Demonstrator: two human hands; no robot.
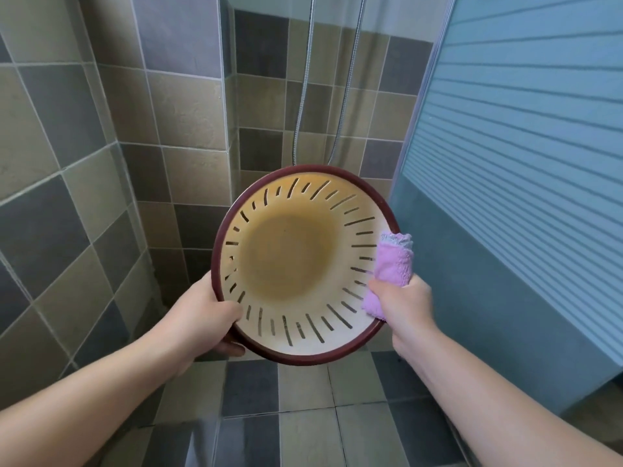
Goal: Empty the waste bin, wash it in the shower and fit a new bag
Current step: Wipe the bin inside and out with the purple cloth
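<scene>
Cream plastic, slotted round its wall and edged with a dark red rim, the round waste bin (296,264) is sitting at the centre of your view, tilted so its mouth is facing you and its stained brown bottom is showing. Your left hand (205,315) is gripping the rim at 8 o'clock, thumb curled inside and fingers wrapping underneath. Your right hand (404,308) is closing round a folded pink terry cloth (391,271) and pressing it against the inner wall at 3 o'clock, where the cloth is covering part of the rim.

Behind the bin, at 12 o'clock, a looped metal shower hose (344,96) is hanging down a wall of grey and tan square tiles (188,106); its lowest part is hidden by the bin's rim. At 2 o'clock a frosted blue glass panel with horizontal stripes (526,136) is standing close beside your right forearm. Below, at 6 o'clock, the tiled floor (303,416) is showing between your arms.
</scene>
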